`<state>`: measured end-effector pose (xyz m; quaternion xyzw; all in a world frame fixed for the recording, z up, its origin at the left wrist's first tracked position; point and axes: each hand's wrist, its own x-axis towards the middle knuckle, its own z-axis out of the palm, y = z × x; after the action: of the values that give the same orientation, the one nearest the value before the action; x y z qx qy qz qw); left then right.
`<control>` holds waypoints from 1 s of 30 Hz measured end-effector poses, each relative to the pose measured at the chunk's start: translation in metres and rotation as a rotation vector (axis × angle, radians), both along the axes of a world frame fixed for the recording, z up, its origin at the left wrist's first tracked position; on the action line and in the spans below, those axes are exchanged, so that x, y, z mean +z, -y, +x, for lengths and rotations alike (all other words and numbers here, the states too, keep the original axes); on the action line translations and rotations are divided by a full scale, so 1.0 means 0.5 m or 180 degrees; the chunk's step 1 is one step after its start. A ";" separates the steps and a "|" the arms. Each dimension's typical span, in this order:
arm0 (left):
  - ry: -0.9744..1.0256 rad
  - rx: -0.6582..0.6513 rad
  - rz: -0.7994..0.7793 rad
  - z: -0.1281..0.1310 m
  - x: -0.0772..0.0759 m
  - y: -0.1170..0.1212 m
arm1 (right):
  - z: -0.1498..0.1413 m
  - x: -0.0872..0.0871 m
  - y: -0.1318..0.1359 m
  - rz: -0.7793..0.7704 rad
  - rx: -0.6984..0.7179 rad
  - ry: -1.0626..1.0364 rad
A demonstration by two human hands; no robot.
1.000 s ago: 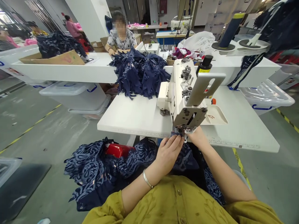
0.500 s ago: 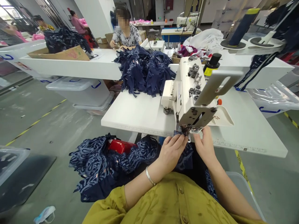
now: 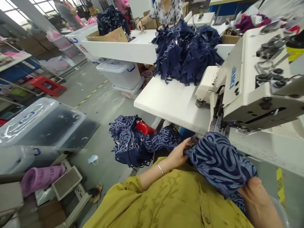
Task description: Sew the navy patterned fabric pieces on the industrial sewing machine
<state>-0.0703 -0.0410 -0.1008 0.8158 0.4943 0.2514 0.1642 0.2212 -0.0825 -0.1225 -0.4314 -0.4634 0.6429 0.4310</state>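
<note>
Navy cloth [image 3: 220,161], swirl-patterned, bunched, w/ L hand [image 3: 180,153] fingers grasping its edge; R hand [image 3: 254,184] fingers hidden beneath, grip can't be told. Just beyond fingers: cream sewing m/c [image 3: 239,91], blue "JUKI" lettering; farther, ragged navy pile [image 3: 182,55].

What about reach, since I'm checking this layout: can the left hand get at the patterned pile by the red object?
Probably yes: the patterned pile lies close to the left hand, nothing visible between, though that hand holds patterned cloth.
</note>
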 end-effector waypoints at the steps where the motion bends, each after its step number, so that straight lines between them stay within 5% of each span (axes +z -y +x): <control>1: -0.0106 0.0299 -0.0067 -0.026 -0.004 -0.004 | -0.009 -0.006 -0.001 -0.0055 0.0185 -0.0006; 7: -0.0826 0.1462 -0.0112 -0.244 0.048 -0.050 | -0.166 0.003 -0.108 0.0076 0.0940 0.1035; 9: -0.1074 0.1610 -0.0257 -0.294 0.037 -0.045 | -0.221 -0.019 -0.157 0.0322 0.1049 0.1416; 14: -0.1466 0.1423 -0.1084 -0.323 -0.104 0.020 | -0.322 -0.128 -0.217 0.1039 0.0535 0.2398; 17: -0.1497 0.1254 -0.1531 -0.317 -0.200 0.061 | -0.369 -0.180 -0.194 0.1793 0.1473 0.2869; 19: -0.1466 0.1286 -0.1649 -0.316 -0.245 0.071 | -0.392 -0.204 -0.172 0.1870 0.2062 0.3176; 24: -0.1196 0.1437 -0.1545 -0.323 -0.301 0.038 | -0.405 -0.244 -0.161 0.1668 0.2184 0.3528; 30: -0.0810 0.1370 -0.1503 -0.328 -0.320 -0.005 | -0.390 -0.261 -0.181 0.1635 0.2236 0.3421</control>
<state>-0.2341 -0.0387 -0.2609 0.6570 0.7162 0.0551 0.2287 0.0262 0.0080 -0.2532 -0.3987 -0.8626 0.3113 -0.0037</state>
